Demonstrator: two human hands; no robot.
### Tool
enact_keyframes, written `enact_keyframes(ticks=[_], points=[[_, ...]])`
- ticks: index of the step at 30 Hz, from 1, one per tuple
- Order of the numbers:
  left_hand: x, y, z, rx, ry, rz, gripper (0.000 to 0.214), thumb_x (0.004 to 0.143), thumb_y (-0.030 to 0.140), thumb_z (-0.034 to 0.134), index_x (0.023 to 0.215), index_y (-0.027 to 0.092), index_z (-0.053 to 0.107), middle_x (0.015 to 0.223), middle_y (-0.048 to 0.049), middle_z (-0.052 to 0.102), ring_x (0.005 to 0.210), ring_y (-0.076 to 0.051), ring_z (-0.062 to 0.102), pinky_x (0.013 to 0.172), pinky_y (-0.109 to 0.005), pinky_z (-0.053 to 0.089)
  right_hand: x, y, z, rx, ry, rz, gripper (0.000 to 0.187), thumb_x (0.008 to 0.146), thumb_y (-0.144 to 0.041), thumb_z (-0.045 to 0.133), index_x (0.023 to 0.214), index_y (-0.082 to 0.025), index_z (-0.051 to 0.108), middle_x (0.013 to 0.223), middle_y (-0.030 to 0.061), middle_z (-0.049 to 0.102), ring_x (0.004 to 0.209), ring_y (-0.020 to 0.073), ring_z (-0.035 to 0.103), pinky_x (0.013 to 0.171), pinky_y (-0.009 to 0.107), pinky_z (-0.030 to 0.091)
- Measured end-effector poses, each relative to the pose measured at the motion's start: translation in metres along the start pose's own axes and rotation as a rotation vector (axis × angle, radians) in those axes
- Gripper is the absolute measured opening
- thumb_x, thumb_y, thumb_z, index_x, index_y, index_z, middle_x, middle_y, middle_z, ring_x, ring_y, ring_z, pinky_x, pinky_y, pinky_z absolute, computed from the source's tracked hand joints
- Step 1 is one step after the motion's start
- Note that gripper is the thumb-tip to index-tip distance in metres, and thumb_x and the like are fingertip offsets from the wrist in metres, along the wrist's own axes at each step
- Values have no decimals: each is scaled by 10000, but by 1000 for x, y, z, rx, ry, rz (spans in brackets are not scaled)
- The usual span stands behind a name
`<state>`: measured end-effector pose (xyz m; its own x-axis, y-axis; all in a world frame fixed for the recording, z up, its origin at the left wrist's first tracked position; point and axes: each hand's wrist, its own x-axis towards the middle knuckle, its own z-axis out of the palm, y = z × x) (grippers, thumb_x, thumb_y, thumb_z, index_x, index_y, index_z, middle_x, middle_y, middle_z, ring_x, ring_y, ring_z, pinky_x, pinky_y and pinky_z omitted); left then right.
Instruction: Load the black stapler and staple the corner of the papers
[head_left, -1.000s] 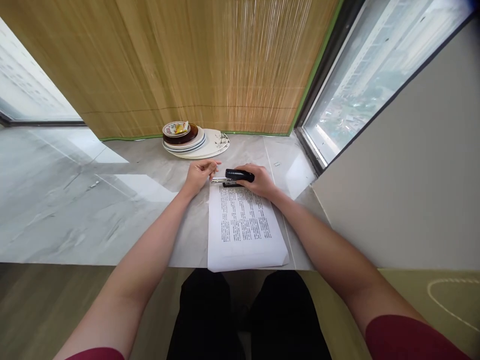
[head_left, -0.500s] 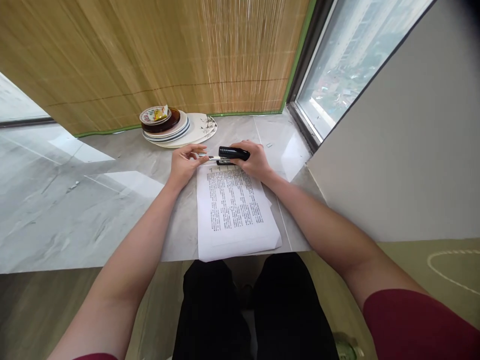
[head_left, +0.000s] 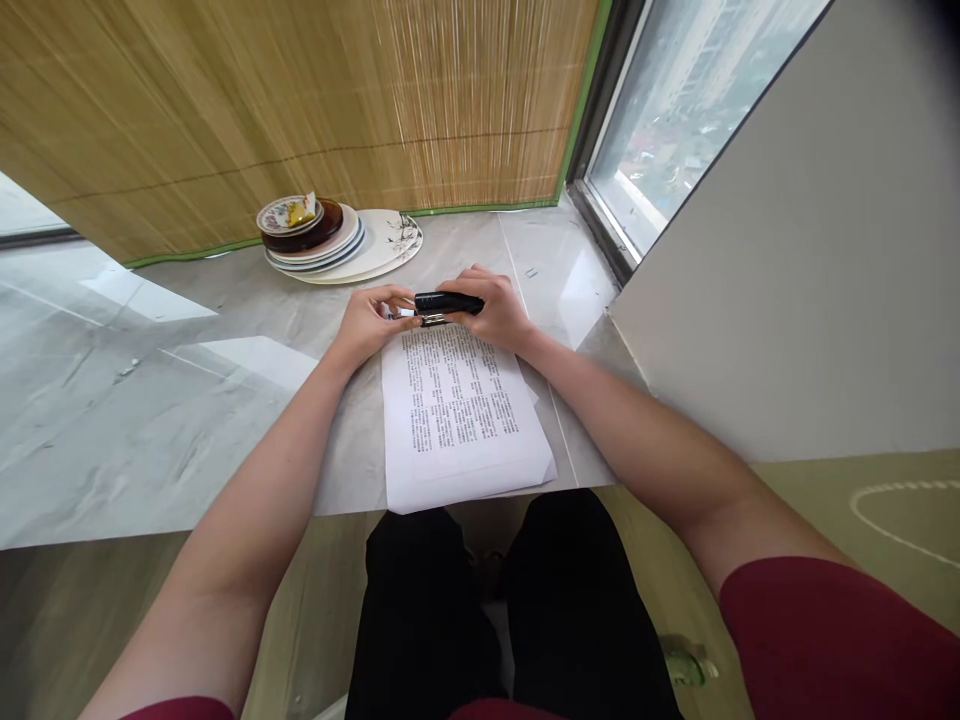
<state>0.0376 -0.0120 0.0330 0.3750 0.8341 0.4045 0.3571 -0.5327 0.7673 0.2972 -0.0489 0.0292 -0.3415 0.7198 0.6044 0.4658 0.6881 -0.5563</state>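
A black stapler (head_left: 448,302) is held level over the top edge of a stack of printed paper (head_left: 465,420). My right hand (head_left: 496,312) wraps around its right end, fingers closed. At the left end, the thumb and fingers of my left hand (head_left: 367,328) are closed on the stapler's front. A bit of shiny metal shows between its black upper and lower parts. The paper lies on the grey marble-patterned ledge (head_left: 247,440), and its lower edge reaches the front of the ledge.
Stacked plates (head_left: 352,240) stand behind my left hand, with a small yellow packet (head_left: 301,210) on top. A bamboo blind (head_left: 315,100) hangs behind them. The window frame (head_left: 600,235) and a grey wall (head_left: 795,260) border the right side. On the floor is a green glass object (head_left: 686,668).
The metal part that stuck out to the left of the stapler has slid into it. My left fingers now meet the stapler's front. The whole view has shifted slightly.
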Motion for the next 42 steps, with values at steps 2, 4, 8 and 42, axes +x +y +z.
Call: enact_keyframes(ticks=[2, 4, 8, 42], points=[[0, -1, 0, -3, -6, 0, 435, 661, 452, 967, 996, 217, 819, 853, -31, 804, 668, -143, 628, 583, -267, 422, 0, -1, 0, -5, -6, 3, 259, 911, -333, 701, 1154, -267, 765, 1010, 44, 718, 992, 254, 595, 927, 409, 494], [0, -1, 0, -9, -13, -6, 453, 654, 461, 971, 1002, 215, 819, 858, -36, 803, 666, -142, 622, 581, -268, 418, 0, -2, -1, -4, -2, 1, 252, 907, -323, 700, 1143, -268, 769, 1004, 44, 717, 988, 253, 595, 925, 406, 493], [-1, -1, 0, -20, -3, -25, 465, 629, 447, 988, 999, 219, 823, 836, -27, 795, 640, -133, 601, 570, -265, 389, 0, -3, -1, 1, 14, -3, 266, 900, -317, 710, 1151, -251, 770, 1002, 52, 723, 987, 254, 604, 927, 409, 494], [-3, 19, 1, -59, 45, 86, 587, 691, 470, 955, 1175, 239, 718, 977, -43, 790, 939, -215, 757, 871, -340, 554, 4, -4, -14, 156, 19, 24, 303, 837, -344, 790, 1133, -276, 799, 1001, 27, 771, 952, 230, 655, 928, 419, 532]])
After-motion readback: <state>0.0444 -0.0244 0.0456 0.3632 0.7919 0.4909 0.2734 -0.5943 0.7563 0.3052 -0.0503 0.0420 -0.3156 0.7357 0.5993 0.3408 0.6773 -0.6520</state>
